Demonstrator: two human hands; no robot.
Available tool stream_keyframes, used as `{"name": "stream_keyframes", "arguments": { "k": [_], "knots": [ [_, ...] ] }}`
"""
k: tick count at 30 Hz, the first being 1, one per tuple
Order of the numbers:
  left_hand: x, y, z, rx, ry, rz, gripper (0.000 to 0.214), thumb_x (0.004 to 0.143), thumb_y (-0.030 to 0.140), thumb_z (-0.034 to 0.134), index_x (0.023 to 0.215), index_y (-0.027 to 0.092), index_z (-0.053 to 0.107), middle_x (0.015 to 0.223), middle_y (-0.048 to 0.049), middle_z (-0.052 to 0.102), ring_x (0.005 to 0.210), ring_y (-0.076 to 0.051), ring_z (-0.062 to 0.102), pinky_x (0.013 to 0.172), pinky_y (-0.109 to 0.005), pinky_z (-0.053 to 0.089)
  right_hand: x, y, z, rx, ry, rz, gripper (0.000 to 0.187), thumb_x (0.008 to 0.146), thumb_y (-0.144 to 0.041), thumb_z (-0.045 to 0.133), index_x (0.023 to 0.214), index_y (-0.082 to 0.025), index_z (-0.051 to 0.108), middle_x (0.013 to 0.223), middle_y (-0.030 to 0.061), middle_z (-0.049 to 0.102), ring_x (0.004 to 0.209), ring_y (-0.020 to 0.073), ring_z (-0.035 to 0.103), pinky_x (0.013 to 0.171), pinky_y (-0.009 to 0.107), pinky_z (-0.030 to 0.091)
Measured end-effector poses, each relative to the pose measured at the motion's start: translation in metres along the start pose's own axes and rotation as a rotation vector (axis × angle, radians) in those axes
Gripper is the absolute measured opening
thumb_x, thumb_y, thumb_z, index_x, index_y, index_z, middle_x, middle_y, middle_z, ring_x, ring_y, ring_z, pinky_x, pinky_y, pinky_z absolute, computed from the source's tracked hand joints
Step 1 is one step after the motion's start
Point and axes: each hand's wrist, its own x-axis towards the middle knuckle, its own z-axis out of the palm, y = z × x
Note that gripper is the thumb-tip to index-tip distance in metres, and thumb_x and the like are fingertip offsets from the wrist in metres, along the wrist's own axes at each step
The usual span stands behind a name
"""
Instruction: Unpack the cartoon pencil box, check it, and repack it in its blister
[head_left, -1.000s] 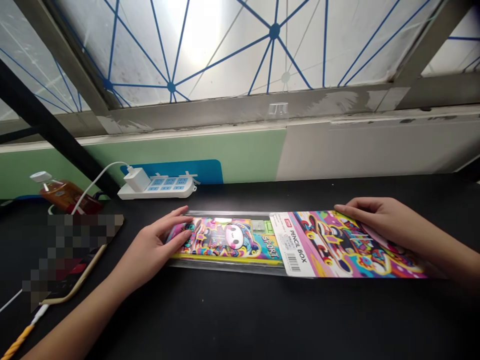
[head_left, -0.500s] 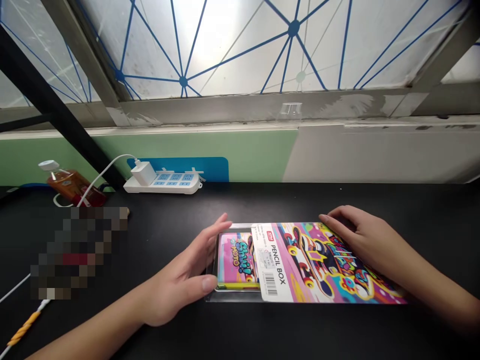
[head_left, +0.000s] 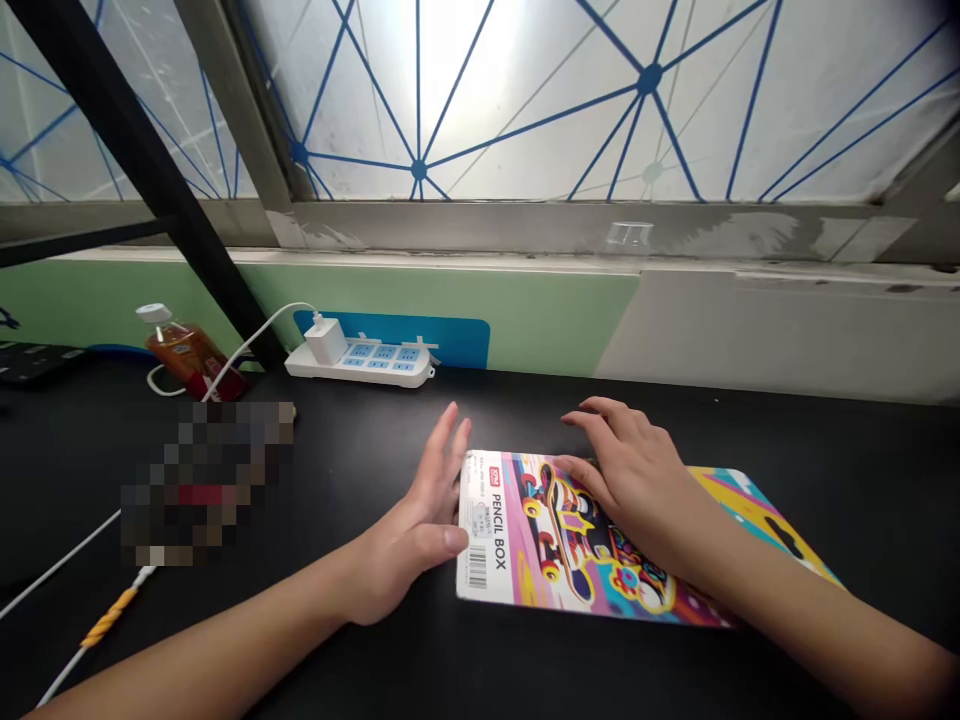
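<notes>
A colourful cardboard sleeve marked PENCIL BOX [head_left: 540,545] lies flat on the black table [head_left: 525,660]. The pencil box inside it is hidden. My left hand [head_left: 420,525] stands on edge with fingers stretched out, its palm pressed against the sleeve's left end. My right hand [head_left: 637,475] lies flat on top of the sleeve, fingers spread, holding it down.
A white power strip [head_left: 360,362] with a plugged charger sits at the back by the green wall. An orange drink bottle [head_left: 184,350] lies at the back left. A blurred-out object [head_left: 206,480] and white and yellow cables [head_left: 90,625] occupy the left side.
My left hand pushed the pencil box rightward until it went fully inside the sleeve. My right hand slid left along the sleeve's top. The view shifted right.
</notes>
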Motion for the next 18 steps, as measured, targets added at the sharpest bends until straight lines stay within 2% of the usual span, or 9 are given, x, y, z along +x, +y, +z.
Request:
{"name": "stream_keyframes", "arguments": {
  "k": [3, 5, 6, 8, 10, 11, 13, 15, 18],
  "knots": [
    [0.0, 0.004, 0.004, -0.011, 0.065, -0.05, 0.104, 0.101, 0.044, 0.07, 0.166, 0.059, -0.01, 0.182, 0.0024, -0.018, 0.161, -0.045, 0.03, 0.118, -0.063, 0.043, 0.003, -0.006, -0.004, -0.06, 0.104, -0.069, 0.047, 0.111, -0.053, 0.038, 0.132, -0.018, 0.062, 0.138, 0.0206, 0.062, 0.122, 0.0377, 0.063, 0.093, 0.053, 0.053],
    [0.001, 0.009, 0.004, 0.087, 0.142, -0.093, 0.1, 0.103, 0.037, 0.067, 0.168, 0.054, -0.007, 0.183, -0.0037, -0.012, 0.159, -0.043, 0.035, 0.115, -0.06, 0.047, 0.001, -0.006, -0.015, -0.116, 0.229, -0.135, 0.041, 0.111, -0.046, 0.043, 0.132, -0.016, 0.06, 0.139, 0.0233, 0.06, 0.122, 0.0398, 0.063, 0.096, 0.056, 0.051],
    [0.002, 0.012, 0.003, 0.17, 0.172, -0.098, 0.097, 0.104, 0.035, 0.067, 0.169, 0.05, -0.003, 0.183, -0.0073, -0.004, 0.159, -0.042, 0.035, 0.117, -0.058, 0.046, -0.001, -0.005, -0.023, -0.142, 0.295, -0.168, 0.038, 0.11, -0.043, 0.046, 0.133, -0.016, 0.059, 0.139, 0.0243, 0.059, 0.122, 0.0412, 0.063, 0.099, 0.058, 0.05],
    [0.006, 0.017, -0.001, 0.348, 0.224, -0.08, 0.091, 0.103, 0.031, 0.068, 0.171, 0.04, 0.008, 0.179, -0.0136, 0.022, 0.158, -0.037, 0.038, 0.121, -0.054, 0.041, -0.009, 0.002, -0.039, -0.175, 0.396, -0.218, 0.035, 0.108, -0.039, 0.053, 0.134, -0.016, 0.058, 0.139, 0.0255, 0.058, 0.124, 0.0442, 0.062, 0.103, 0.061, 0.046],
    [0.01, 0.02, -0.007, 0.467, 0.253, -0.06, 0.077, 0.101, 0.03, 0.068, 0.167, 0.031, 0.026, 0.161, -0.0164, 0.051, 0.146, -0.033, 0.054, 0.118, -0.049, 0.044, -0.019, 0.016, -0.05, -0.164, 0.432, -0.224, 0.033, 0.106, -0.039, 0.056, 0.132, -0.018, 0.058, 0.135, 0.0245, 0.061, 0.123, 0.0446, 0.063, 0.102, 0.061, 0.047],
    [0.013, 0.021, -0.009, 0.499, 0.263, -0.062, 0.067, 0.101, 0.031, 0.067, 0.161, 0.027, 0.037, 0.147, -0.0155, 0.063, 0.134, -0.031, 0.063, 0.112, -0.047, 0.049, -0.025, 0.027, -0.052, -0.142, 0.423, -0.209, 0.032, 0.106, -0.04, 0.056, 0.13, -0.019, 0.059, 0.133, 0.0231, 0.062, 0.122, 0.0433, 0.065, 0.101, 0.059, 0.048],
    [0.018, 0.022, -0.014, 0.532, 0.276, -0.086, 0.044, 0.101, 0.035, 0.066, 0.142, 0.021, 0.058, 0.118, -0.0107, 0.073, 0.108, -0.027, 0.071, 0.097, -0.041, 0.055, -0.035, 0.051, -0.05, -0.08, 0.352, -0.121, 0.034, 0.107, -0.048, 0.051, 0.125, -0.022, 0.062, 0.128, 0.0187, 0.066, 0.115, 0.0398, 0.069, 0.094, 0.055, 0.053],
    [0.023, 0.023, -0.016, 0.544, 0.28, -0.112, 0.031, 0.1, 0.039, 0.067, 0.124, 0.019, 0.067, 0.098, -0.0053, 0.073, 0.091, -0.023, 0.07, 0.084, -0.035, 0.055, -0.044, 0.076, -0.042, 0.019, 0.202, 0.064, 0.042, 0.105, -0.06, 0.045, 0.116, -0.025, 0.066, 0.119, 0.0135, 0.072, 0.105, 0.0358, 0.073, 0.085, 0.05, 0.057],
    [0.027, 0.025, -0.017, 0.554, 0.312, -0.122, 0.025, 0.099, 0.039, 0.068, 0.116, 0.02, 0.071, 0.083, 0.0002, 0.07, 0.079, -0.018, 0.066, 0.073, -0.029, 0.051, -0.05, 0.101, -0.031, 0.237, -0.079, 0.381, 0.056, 0.096, -0.077, 0.044, 0.106, -0.029, 0.071, 0.106, 0.0083, 0.079, 0.094, 0.032, 0.076, 0.077, 0.045, 0.06]
  ]
}}
